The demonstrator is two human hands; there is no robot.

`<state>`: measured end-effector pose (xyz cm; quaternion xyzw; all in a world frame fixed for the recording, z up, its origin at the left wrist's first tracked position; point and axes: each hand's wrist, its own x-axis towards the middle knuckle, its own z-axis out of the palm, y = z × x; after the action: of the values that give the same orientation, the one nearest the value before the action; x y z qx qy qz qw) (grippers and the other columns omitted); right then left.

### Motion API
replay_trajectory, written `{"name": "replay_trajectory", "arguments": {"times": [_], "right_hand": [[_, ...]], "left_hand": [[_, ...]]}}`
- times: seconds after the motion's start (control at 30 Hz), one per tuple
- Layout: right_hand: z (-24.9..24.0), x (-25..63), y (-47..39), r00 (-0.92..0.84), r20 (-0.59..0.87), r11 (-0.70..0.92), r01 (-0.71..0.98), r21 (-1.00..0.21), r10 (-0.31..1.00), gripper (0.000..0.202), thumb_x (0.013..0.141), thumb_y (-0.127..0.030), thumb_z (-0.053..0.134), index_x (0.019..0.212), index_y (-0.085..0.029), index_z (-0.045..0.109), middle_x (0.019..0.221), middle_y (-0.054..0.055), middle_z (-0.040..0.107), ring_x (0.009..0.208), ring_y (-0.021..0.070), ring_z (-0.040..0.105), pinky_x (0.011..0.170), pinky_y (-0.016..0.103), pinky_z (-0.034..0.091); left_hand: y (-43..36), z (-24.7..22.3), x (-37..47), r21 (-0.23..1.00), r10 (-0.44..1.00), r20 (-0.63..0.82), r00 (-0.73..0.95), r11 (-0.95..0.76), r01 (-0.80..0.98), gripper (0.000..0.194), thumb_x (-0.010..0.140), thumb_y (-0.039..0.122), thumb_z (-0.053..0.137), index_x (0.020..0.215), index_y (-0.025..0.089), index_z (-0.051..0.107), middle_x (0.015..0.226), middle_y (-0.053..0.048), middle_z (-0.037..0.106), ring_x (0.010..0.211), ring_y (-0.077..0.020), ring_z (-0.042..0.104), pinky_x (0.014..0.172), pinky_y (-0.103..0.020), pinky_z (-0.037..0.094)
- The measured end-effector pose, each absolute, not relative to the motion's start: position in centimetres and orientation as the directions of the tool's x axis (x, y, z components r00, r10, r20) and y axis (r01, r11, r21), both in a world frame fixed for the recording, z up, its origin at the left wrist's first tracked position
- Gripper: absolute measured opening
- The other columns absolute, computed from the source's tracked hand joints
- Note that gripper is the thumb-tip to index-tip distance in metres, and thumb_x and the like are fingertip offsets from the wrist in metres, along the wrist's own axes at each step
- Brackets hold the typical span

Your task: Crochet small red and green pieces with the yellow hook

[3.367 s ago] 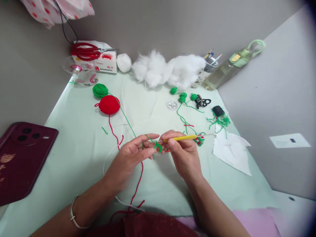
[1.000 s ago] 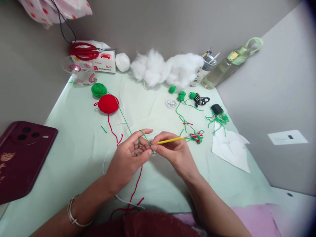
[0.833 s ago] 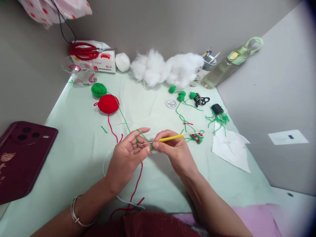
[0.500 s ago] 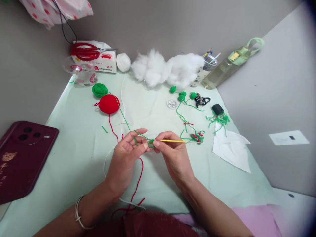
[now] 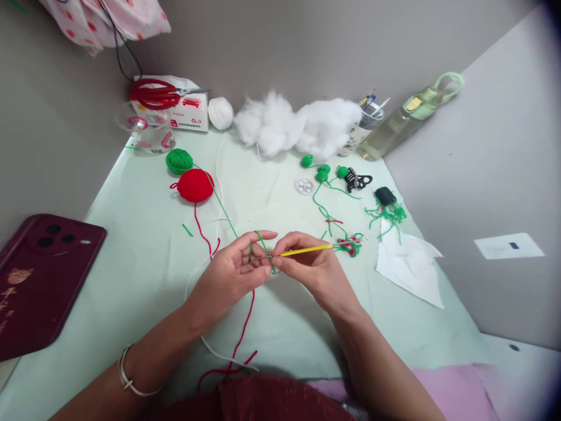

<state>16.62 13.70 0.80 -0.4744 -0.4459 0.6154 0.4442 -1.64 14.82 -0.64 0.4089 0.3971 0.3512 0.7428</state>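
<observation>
Between the fingers of my right hand [image 5: 307, 263] is a yellow-handled crochet hook [image 5: 307, 250], its thin metal tip pointing left toward my other hand. Green yarn [image 5: 264, 242] loops over the raised index finger of my left hand [image 5: 236, 263] and runs down to the hook tip. My left thumb and fingers pinch the yarn at the working end; the small stitches there are mostly hidden. From the index finger, the strand leads back to a green yarn ball [image 5: 179, 161], which sits behind a red yarn ball [image 5: 195, 185].
White stuffing [image 5: 272, 123] lies at the back beside a white yarn ball [image 5: 221, 113]. Red scissors [image 5: 155, 93] rest on a tissue box [image 5: 190, 120]. Small green crocheted pieces [image 5: 323, 172], a black hair clip [image 5: 357, 180] and a water bottle [image 5: 401, 126] are to the right.
My left index finger has straightened to the right, with the green yarn now looped nearer its tip. The hook has tilted, its right end higher, and more yellow handle shows.
</observation>
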Motion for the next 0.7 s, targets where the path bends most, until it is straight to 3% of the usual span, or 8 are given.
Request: {"name": "replay_trajectory", "arguments": {"times": [0.17,0.47,0.6,0.7], "right_hand": [[1.0,16.3,13.5,-0.164,-0.196,-0.222,-0.155,-0.963,0.967,0.02,0.074,-0.031,0.092,0.081,-0.021,0.076,0.077,-0.001,0.072,0.071,0.0137,0.068,0.07,0.029,0.059],[0.0,13.9,12.2,0.103,-0.211,-0.166,-0.333,-0.928,0.972,0.022,0.072,-0.029,0.092,0.078,-0.023,0.071,0.066,-0.005,0.067,0.064,0.0132,0.066,0.067,0.027,0.055],[-0.1,13.2,11.4,0.171,-0.227,-0.149,-0.377,-0.914,0.959,0.024,0.072,-0.03,0.092,0.077,-0.024,0.069,0.064,-0.006,0.065,0.062,0.0127,0.064,0.066,0.027,0.054],[0.3,13.9,11.2,0.118,-0.174,-0.131,-0.305,-0.943,0.978,0.021,0.075,-0.03,0.09,0.079,-0.024,0.071,0.067,-0.005,0.067,0.061,0.0118,0.061,0.066,0.027,0.054]], "left_hand": [[14.2,-0.6,-1.0,0.876,0.893,-0.284,0.35,0.39,-0.285,0.043,0.082,0.017,0.08,0.124,0.023,0.072,0.082,0.004,0.065,0.08,-0.0122,0.064,0.079,-0.025,0.054],[13.4,0.0,-0.4,0.81,0.931,-0.302,0.205,0.364,-0.459,0.038,0.083,0.018,0.083,0.119,0.022,0.074,0.078,0.005,0.07,0.074,-0.0104,0.065,0.077,-0.023,0.054],[13.7,-0.2,-0.9,0.748,0.875,-0.338,0.346,0.473,-0.465,0.031,0.082,0.021,0.084,0.112,0.019,0.076,0.079,0.004,0.07,0.072,-0.0099,0.067,0.076,-0.023,0.054],[14.3,-0.3,-1.7,0.807,0.853,-0.288,0.436,0.461,-0.369,0.038,0.084,0.024,0.085,0.12,0.021,0.075,0.084,0.003,0.072,0.078,-0.0108,0.069,0.079,-0.024,0.054]]}}
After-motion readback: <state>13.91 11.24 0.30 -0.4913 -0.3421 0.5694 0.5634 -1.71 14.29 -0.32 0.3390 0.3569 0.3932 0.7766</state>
